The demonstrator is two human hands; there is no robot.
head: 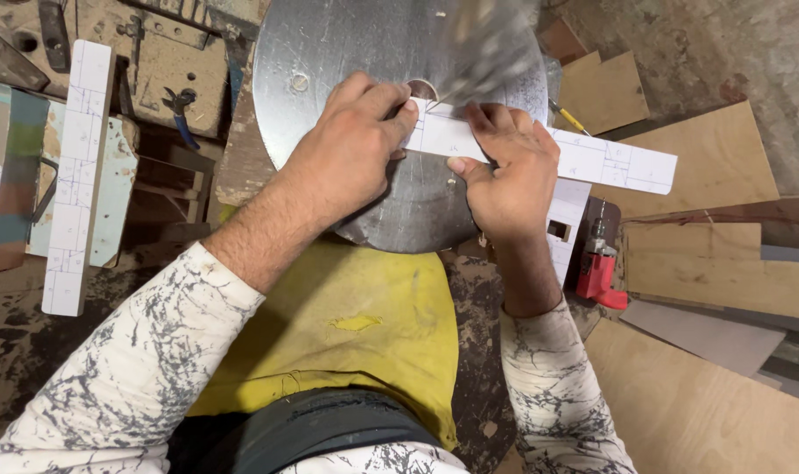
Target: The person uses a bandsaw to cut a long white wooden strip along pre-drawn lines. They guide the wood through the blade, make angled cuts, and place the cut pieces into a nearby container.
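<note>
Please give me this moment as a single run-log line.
left hand: pressing white strip | right hand: pressing white strip | strip on: round metal table | nearby: red drill

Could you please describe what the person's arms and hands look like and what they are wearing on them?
Both arms wear white long sleeves with a grey, cracked marble-like print, pushed up to mid-forearm. The left hand and right hand are bare: no gloves, rings or watch visible.

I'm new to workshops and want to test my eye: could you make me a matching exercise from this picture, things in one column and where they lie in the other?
Things:
1. white strip
2. red tool
3. blue-handled pliers
4. yellow cloth

Places:
A. far left, on the dusty bench
B. over the person's lap
C. across the round metal table, under both hands
D. right of the disc, upright

Pairs: 1-C, 2-D, 3-A, 4-B
</note>
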